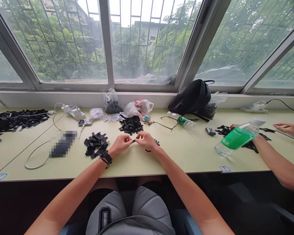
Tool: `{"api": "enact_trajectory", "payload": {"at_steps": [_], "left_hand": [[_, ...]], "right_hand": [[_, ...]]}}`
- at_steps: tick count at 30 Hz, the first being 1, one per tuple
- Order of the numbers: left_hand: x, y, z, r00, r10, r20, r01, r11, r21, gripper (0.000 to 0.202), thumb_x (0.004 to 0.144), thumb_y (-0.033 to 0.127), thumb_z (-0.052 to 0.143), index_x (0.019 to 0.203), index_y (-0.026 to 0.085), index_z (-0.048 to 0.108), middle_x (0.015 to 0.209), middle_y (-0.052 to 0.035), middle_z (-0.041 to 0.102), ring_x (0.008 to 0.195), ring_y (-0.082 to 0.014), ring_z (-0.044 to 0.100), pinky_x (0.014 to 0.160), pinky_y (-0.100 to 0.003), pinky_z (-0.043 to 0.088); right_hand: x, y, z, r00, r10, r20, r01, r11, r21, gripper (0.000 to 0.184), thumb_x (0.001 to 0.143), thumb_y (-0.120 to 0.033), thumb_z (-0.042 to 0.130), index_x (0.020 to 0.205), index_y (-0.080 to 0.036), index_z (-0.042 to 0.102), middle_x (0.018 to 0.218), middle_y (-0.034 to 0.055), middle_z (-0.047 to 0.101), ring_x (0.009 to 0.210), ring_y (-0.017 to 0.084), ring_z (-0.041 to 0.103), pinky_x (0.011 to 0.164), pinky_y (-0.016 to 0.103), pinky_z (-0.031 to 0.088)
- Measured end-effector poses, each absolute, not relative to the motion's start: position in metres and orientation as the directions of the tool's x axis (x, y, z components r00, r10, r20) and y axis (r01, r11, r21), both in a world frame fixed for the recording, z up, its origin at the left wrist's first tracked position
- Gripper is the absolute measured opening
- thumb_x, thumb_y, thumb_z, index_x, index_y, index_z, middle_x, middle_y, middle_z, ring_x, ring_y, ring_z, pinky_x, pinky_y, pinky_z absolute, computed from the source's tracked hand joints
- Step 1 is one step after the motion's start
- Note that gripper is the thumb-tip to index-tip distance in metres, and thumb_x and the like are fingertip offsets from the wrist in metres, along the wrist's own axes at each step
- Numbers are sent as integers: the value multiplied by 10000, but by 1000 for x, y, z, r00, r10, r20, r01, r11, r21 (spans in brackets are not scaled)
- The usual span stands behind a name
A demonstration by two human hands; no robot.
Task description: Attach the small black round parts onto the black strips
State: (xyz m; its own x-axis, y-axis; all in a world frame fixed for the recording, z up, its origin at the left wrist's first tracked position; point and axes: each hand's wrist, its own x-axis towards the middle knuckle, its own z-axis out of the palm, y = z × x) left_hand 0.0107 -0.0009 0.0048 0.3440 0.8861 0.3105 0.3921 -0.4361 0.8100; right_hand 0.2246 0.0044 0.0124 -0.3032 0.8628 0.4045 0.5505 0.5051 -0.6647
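My left hand (pixel 122 143) and my right hand (pixel 145 140) meet above the pale table (pixel 176 156), fingers pinched together on one small black piece (pixel 134 141) held between them. A black band sits on my left wrist. A heap of black strap pieces (pixel 96 143) lies just left of my left hand. Another heap of black pieces (pixel 131 125) lies beyond my hands. A few small black rings (pixel 147 150) rest on the table by my right wrist.
A co-worker's arm (pixel 274 160) reaches in at the right, beside a tilted water bottle (pixel 237 137). A second bottle (pixel 183 120), a black bag (pixel 192 96), plastic bags (pixel 139 107), a phone (pixel 63 147) with a white cable, and a power strip (pixel 74 112) lie around.
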Motion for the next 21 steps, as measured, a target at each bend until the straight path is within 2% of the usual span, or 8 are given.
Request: {"api": "enact_trajectory", "payload": {"at_steps": [6,12,17,21], "left_hand": [[7,1,11,335,917,215,120,-268,956,340,866,447,692,698,183,562,706,-23,675,650,-154,623,580,-254,425],[5,-1,14,320,939,127,-2,-134,991,349,808,436,773,702,194,545,741,-45,718,791,-210,742,676,-285,532],[4,-1,15,280,956,85,-68,-69,995,358,776,414,807,693,196,534,714,-26,696,789,-209,746,718,-300,554],[4,-2,16,280,957,70,-81,-49,996,384,766,434,831,697,187,545,708,-22,688,785,-199,737,721,-283,540]], "right_hand": [[225,5,19,-278,858,432,469,514,-718,246,862,-425,713,760,-207,660,808,37,670,761,190,574,669,307,429],[247,7,31,-287,878,382,502,478,-720,208,867,-411,706,829,-208,727,907,51,721,819,197,599,733,322,454],[280,4,43,-513,851,114,547,427,-720,159,794,-372,780,808,-215,803,946,62,723,867,213,628,775,320,483],[286,2,43,-557,830,16,560,390,-731,172,745,-341,811,828,-190,823,992,84,708,845,208,644,759,306,500]]}}
